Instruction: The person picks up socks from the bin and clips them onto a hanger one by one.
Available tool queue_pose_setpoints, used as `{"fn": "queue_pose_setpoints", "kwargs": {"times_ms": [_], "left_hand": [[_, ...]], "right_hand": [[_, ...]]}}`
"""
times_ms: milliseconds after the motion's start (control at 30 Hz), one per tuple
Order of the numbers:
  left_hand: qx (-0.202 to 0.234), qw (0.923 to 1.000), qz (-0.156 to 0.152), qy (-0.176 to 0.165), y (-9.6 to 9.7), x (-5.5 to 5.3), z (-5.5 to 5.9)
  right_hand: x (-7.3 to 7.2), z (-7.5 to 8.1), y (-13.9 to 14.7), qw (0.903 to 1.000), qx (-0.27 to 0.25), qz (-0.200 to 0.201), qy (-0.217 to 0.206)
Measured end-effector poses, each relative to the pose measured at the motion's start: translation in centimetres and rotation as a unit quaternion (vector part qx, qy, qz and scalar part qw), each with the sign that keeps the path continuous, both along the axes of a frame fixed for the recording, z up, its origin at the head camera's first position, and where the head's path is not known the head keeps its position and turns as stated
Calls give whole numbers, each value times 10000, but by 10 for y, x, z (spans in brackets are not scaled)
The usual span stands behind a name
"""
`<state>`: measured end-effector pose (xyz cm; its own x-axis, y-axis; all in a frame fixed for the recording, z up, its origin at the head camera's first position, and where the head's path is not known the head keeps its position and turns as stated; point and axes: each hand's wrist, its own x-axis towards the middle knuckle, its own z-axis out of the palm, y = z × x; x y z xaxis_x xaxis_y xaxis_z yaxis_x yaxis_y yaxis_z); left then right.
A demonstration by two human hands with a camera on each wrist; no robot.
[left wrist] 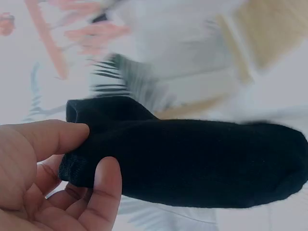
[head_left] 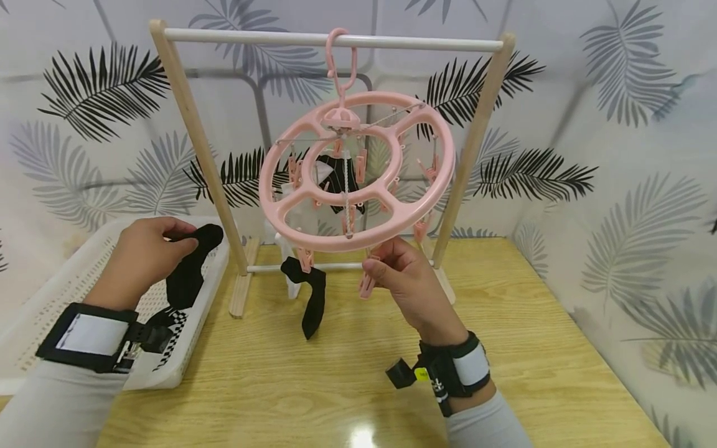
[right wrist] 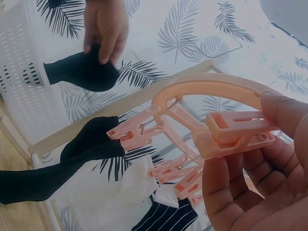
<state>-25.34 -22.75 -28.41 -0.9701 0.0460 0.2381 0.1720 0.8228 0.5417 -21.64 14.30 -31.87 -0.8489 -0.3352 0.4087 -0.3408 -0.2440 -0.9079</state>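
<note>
My left hand (head_left: 147, 254) pinches a black sock (head_left: 193, 264) by its cuff, above the white basket; in the left wrist view the sock (left wrist: 207, 163) stretches out to the right from the fingers. With thumb and fingers my right hand (head_left: 411, 289) holds a pink clothespin (head_left: 366, 281) at the front rim of the round pink drying hanger (head_left: 442, 155). The right wrist view shows this clothespin (right wrist: 238, 127) close up. Left of it, another black sock (head_left: 315, 298) hangs from a clip. White and striped socks (right wrist: 166, 214) hang farther back.
The hanger's hook (head_left: 342, 62) loops over the white bar (head_left: 252, 37) of a wooden stand (head_left: 196, 143). A white perforated basket (head_left: 210, 323) with a checkered black-and-white piece (head_left: 170, 326) stands at the left. Below lies a wood-grain table (head_left: 313, 386), with a leaf-patterned cloth (head_left: 616, 186) behind.
</note>
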Motion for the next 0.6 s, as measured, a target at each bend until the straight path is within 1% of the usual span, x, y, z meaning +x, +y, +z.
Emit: {"fn": "queue_pose_setpoints", "kwargs": {"times_ms": [67,167,267,433,533,600], "left_hand": [[69,9997,25,236,5,8,8],[113,9984,-11,559,14,20,16],[192,9976,-143,649,26,33,20],[395,9965,-355,643,51,55,22],[483,9946,-523,760,70,65,19],[614,9931,-644,767,84,69,15]], "right_hand": [[0,0,0,10000,-12,-6,-4],[0,0,1,10000,-26,-4,16],[0,-1,0,10000,-44,-16,-7],[1,-2,-1,10000,-52,-43,-31],[1,-1,0,10000,-32,-81,-10],[1,-1,1,9999,-32,-100,8]]}}
